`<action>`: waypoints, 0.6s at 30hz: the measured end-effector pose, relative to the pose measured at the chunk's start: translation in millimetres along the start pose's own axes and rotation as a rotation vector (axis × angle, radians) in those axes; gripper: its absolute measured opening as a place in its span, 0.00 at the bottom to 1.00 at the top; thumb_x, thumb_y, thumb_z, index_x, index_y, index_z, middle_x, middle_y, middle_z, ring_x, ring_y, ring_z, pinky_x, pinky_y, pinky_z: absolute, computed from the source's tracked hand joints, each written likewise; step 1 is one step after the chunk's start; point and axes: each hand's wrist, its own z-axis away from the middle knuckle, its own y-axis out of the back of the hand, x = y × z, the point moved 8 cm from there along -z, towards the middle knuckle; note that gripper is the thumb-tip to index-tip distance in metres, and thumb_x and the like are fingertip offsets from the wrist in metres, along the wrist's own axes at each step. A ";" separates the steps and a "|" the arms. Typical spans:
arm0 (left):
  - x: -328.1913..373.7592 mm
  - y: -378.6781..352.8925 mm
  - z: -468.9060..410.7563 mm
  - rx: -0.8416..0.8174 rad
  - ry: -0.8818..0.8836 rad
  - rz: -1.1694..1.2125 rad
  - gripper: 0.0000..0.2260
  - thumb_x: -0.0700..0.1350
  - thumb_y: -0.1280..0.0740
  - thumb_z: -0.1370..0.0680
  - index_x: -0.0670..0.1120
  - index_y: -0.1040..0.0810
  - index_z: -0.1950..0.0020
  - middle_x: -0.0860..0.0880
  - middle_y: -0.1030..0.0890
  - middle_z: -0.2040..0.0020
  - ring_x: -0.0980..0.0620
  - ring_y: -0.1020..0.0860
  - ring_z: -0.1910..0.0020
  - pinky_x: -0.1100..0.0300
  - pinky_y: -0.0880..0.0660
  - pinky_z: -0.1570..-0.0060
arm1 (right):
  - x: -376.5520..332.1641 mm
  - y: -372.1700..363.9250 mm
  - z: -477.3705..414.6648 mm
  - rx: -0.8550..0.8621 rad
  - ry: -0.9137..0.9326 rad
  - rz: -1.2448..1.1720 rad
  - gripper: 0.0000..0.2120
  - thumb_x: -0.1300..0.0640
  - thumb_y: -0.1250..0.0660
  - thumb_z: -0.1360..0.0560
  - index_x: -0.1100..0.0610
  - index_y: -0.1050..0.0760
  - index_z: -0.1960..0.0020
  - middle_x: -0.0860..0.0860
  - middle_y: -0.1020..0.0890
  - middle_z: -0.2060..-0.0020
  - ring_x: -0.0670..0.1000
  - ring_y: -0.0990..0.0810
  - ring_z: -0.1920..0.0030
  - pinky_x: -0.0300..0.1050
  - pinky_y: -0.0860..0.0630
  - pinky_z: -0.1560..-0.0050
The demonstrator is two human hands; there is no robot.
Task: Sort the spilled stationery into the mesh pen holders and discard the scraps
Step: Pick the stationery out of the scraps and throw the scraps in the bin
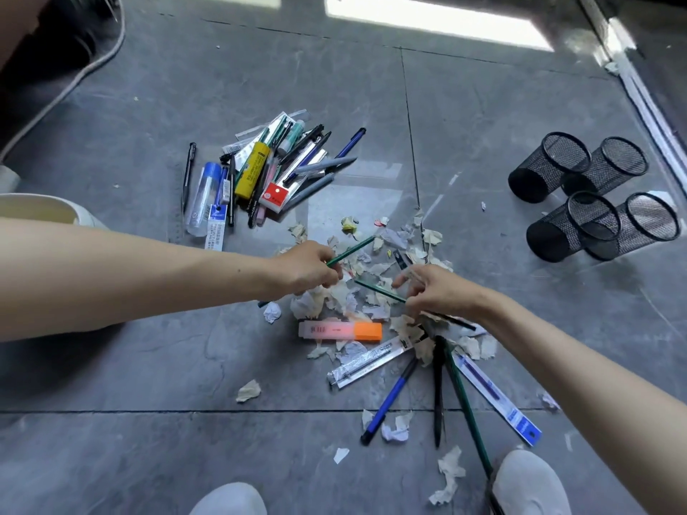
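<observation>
My left hand (306, 269) pinches a green pencil (353, 249) over a heap of torn paper scraps (371, 291) on the grey floor. My right hand (442, 291) grips a second green pencil (375, 289) that crosses the scraps. A pile of pens, a yellow tube and packets (267, 172) lies behind the scraps. Several black mesh pen holders (591, 195) lie on their sides at the right. An orange highlighter (340, 330), a blue pen (390, 397), a black pen (438, 395), a long green pencil (468, 407) and packaged refills (498, 397) lie near me.
My white shoes (531, 485) stand at the bottom edge, one touching the long green pencil. A white cable (74, 79) runs across the far left floor. A pale curved object (48, 210) sits at the left. Loose scraps (248, 391) are scattered around.
</observation>
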 end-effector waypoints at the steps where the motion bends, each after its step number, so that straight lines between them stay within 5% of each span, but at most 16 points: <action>1: 3.7 -2.7 2.3 -0.012 -0.054 -0.115 0.01 0.38 0.34 0.24 0.43 0.23 0.55 0.50 0.25 0.66 0.55 0.31 0.70 0.67 0.37 0.75 | -0.7 1.5 1.3 -0.009 0.004 -0.010 0.12 0.70 0.36 0.29 0.59 0.25 0.49 0.50 0.26 0.71 0.44 0.29 0.73 0.35 0.33 0.71; 3: 10.5 -14.3 9.5 -0.069 -0.188 -0.495 0.01 0.41 0.33 0.25 0.44 0.23 0.56 0.50 0.24 0.64 0.52 0.26 0.65 0.64 0.35 0.70 | -0.7 7.7 4.0 0.029 0.005 -0.052 0.06 0.67 0.36 0.25 0.63 0.21 0.52 0.49 0.29 0.73 0.43 0.33 0.76 0.34 0.37 0.73; 6: 9.7 -36.8 16.6 -0.088 -0.322 -0.953 0.06 0.47 0.35 0.24 0.44 0.25 0.53 0.47 0.23 0.58 0.48 0.27 0.61 0.59 0.37 0.69 | 5.5 12.8 10.3 0.084 -0.024 -0.145 0.09 0.60 0.38 0.21 0.66 0.22 0.51 0.47 0.33 0.80 0.45 0.38 0.80 0.37 0.41 0.79; 10: 9.3 -68.3 14.9 -0.095 -0.381 -1.069 0.09 0.50 0.39 0.22 0.45 0.29 0.51 0.46 0.23 0.54 0.47 0.30 0.64 0.55 0.35 0.66 | 16.8 7.0 23.0 0.046 -0.095 -0.205 0.09 0.60 0.43 0.18 0.64 0.26 0.49 0.56 0.23 0.72 0.51 0.28 0.76 0.39 0.35 0.76; 13: 10.2 -82.0 11.0 -0.099 -0.393 -1.154 0.09 0.46 0.38 0.24 0.43 0.30 0.48 0.44 0.27 0.50 0.45 0.28 0.62 0.53 0.36 0.67 | 30.7 18.8 31.8 0.150 -0.119 -0.075 0.07 0.59 0.36 0.22 0.61 0.23 0.56 0.53 0.27 0.71 0.44 0.35 0.77 0.36 0.40 0.78; 18: 26.5 -77.7 10.3 0.052 -0.464 -1.113 0.17 0.57 0.37 0.25 0.47 0.39 0.52 0.48 0.24 0.59 0.47 0.30 0.68 0.56 0.38 0.70 | 68.5 25.5 58.4 0.171 -0.242 0.199 0.18 0.50 0.23 0.33 0.59 0.27 0.70 0.51 0.24 0.77 0.47 0.31 0.76 0.37 0.38 0.75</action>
